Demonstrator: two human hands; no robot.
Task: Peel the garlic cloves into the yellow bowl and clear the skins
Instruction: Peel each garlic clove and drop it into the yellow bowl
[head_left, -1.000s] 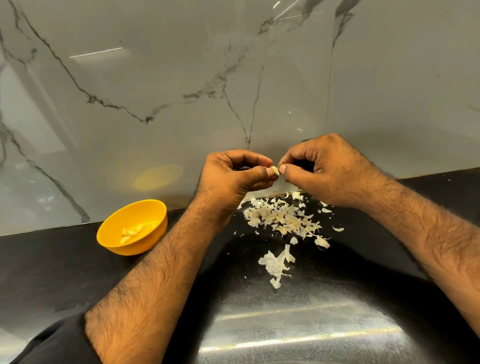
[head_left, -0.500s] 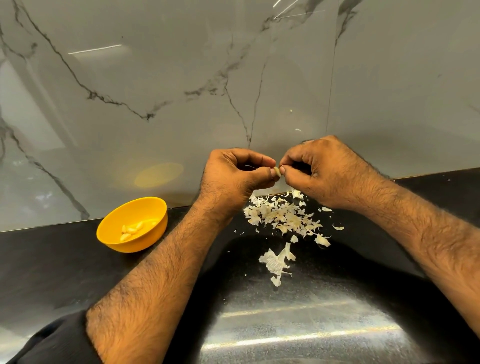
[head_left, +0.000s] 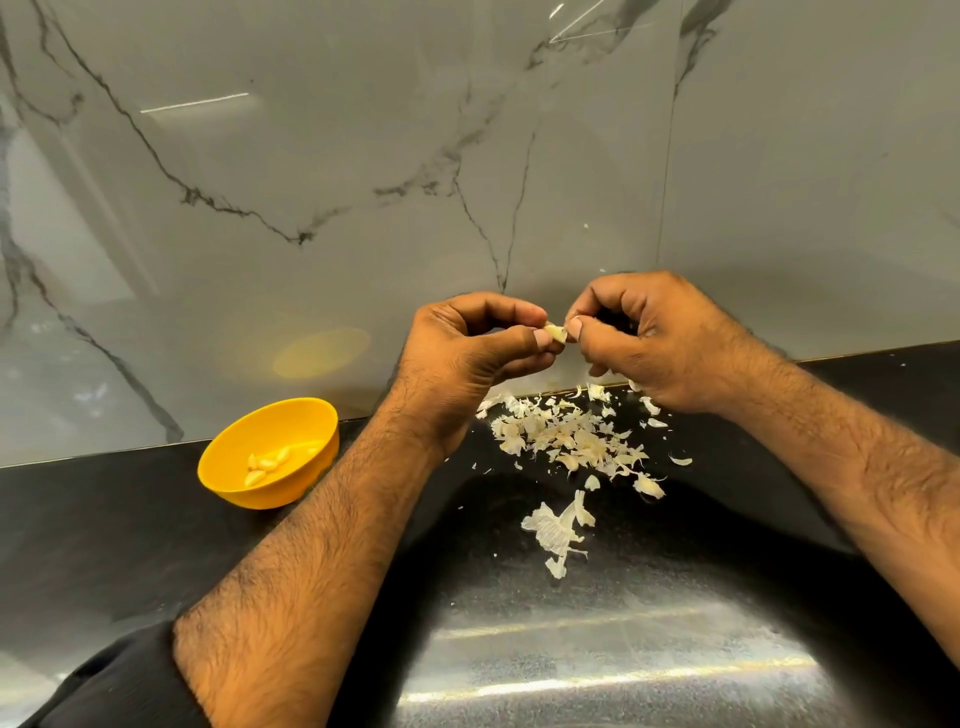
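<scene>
A small pale garlic clove (head_left: 556, 331) is pinched between both hands, held above the black counter. My left hand (head_left: 467, 358) grips it between thumb and fingers. My right hand (head_left: 660, 338) holds the clove's other end with thumb and forefinger tips. A yellow bowl (head_left: 260, 431) stands on the counter at the left, with several peeled cloves (head_left: 270, 462) inside. A scatter of papery garlic skins (head_left: 571, 441) lies on the counter beneath my hands, and a larger piece of skin (head_left: 556, 530) lies nearer to me.
The black counter (head_left: 104, 535) runs up to a grey marble wall (head_left: 311, 156) just behind my hands. A bright reflection shows on the counter's near part (head_left: 597, 680). A dark sleeve (head_left: 119, 686) covers my left upper arm.
Both hands have stayed together on the clove and shifted slightly. More of the pale clove now shows between the fingertips. The bowl and skins have not moved.
</scene>
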